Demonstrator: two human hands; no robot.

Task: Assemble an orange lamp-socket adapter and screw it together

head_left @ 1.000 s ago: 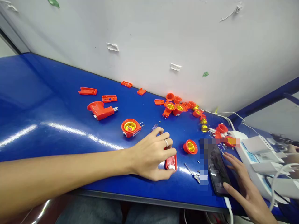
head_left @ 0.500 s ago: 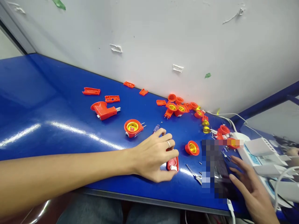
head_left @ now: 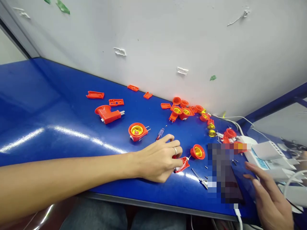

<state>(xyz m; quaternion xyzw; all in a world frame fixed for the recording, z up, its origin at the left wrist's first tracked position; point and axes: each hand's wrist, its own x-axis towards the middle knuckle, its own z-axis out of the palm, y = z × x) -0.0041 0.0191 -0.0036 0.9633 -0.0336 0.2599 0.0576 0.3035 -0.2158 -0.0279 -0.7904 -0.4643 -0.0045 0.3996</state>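
My left hand [head_left: 159, 158] rests on the glossy blue table, its fingertips shut on a red plastic lamp-holder part [head_left: 182, 165] with a metal pin at its end. Just beyond those fingers lies a small screwdriver with a clear handle [head_left: 160, 133]. A red lamp holder with a brass thread [head_left: 197, 152] sits to the right of the hand, and another [head_left: 137, 131] to its left. My right hand [head_left: 270, 198] hovers open at the lower right, beside a pixelated, dark phone [head_left: 227, 182], holding nothing.
A heap of red holders and brass threads [head_left: 184, 111] lines the white wall [head_left: 153, 38]. Flat red covers [head_left: 95, 95] and a red plug body [head_left: 107, 114] lie at the back left. A white power strip [head_left: 263, 156] and cables occupy the right.
The red part in my left hand has turned, its pin end now pointing right. My right hand has moved right, away from the phone.
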